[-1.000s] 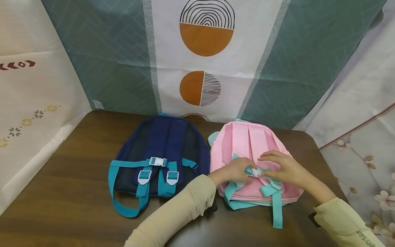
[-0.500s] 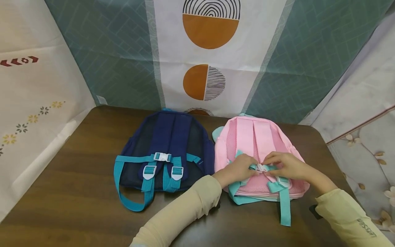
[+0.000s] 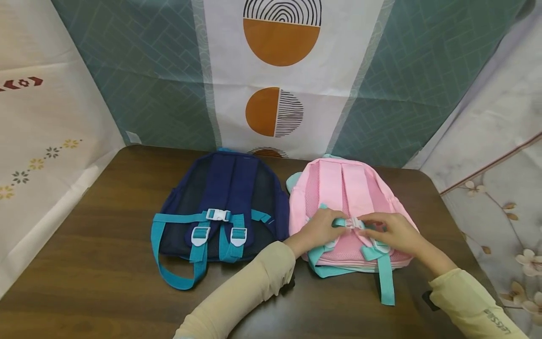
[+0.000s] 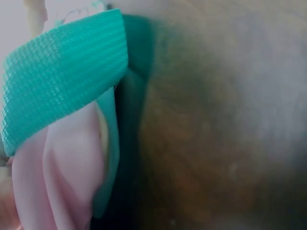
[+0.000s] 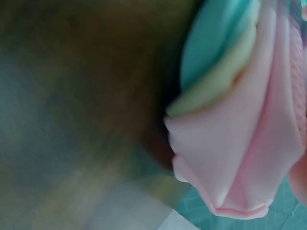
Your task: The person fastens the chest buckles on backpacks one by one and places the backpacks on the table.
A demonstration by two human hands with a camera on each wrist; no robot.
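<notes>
A pink backpack (image 3: pixel 332 181) lies with its shoulder straps up, in front of me to the right. Across its lower back runs a teal strap with a white side-release buckle (image 3: pixel 353 223). My left hand (image 3: pixel 318 230) pinches the buckle's left end and its strap. From the other side, my right hand (image 3: pixel 394 230) pinches the right end between thumb and fingers. The white halves meet in the middle; whether they are fully clicked in cannot be seen. Teal webbing (image 4: pixel 62 76) fills much of the left wrist view. Pink fabric (image 5: pixel 230 143) shows in the right wrist view.
A navy backpack (image 3: pixel 186 197) lies just left of the pink one, its white buckle (image 3: pixel 218 214) joined on a teal strap. Both rest on a brown wooden table (image 3: pixel 93 245). A patterned cloth (image 3: pixel 169 84) hangs behind, with further cloths at the sides.
My right hand's spread fingers have come together onto the buckle's right end. My left hand has kept its pinch, and the white buckle now sits straighter between both hands.
</notes>
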